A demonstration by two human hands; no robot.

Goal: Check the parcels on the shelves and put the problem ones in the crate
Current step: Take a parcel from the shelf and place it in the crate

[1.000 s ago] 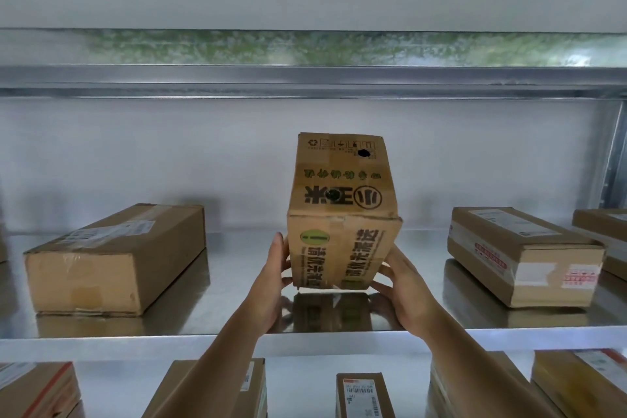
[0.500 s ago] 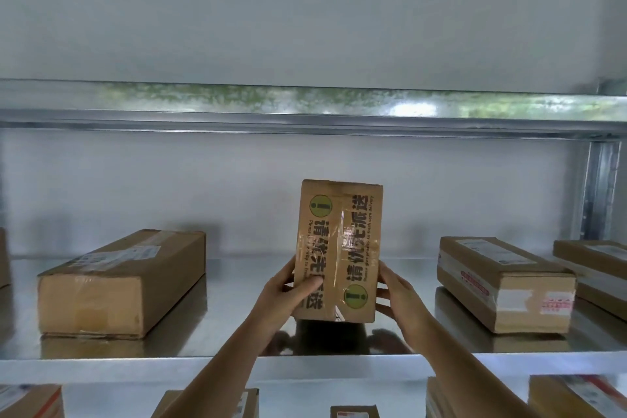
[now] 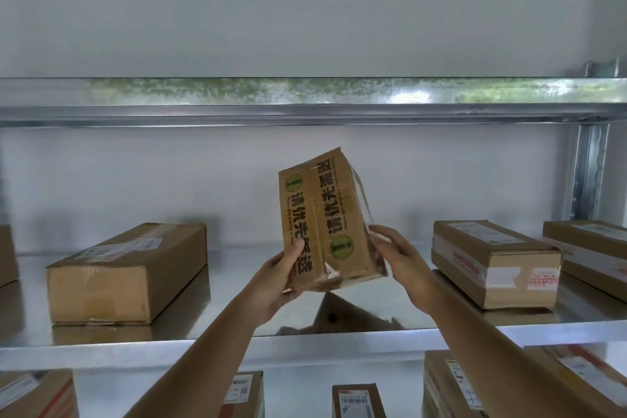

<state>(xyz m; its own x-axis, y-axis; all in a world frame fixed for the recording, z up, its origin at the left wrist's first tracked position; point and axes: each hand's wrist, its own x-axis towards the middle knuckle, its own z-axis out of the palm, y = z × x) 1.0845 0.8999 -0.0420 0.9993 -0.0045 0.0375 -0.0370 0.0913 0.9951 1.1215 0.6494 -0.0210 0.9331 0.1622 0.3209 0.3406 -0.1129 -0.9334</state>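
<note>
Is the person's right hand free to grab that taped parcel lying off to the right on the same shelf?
Probably not right now: the right hand and left hand both hold the tilted printed box. The taped parcel lies uncovered beside it.

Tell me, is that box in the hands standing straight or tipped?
Tipped. The box leans top-right, lifted off the shelf, gripped by both hands.

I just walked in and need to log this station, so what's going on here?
A person holds a printed brown cardboard parcel in both hands, tilted, clear of the shiny metal shelf. The left hand grips its lower left edge; the right hand holds its right side. Other brown cardboard boxes sit on the shelf at either side. No crate is in view.
</note>
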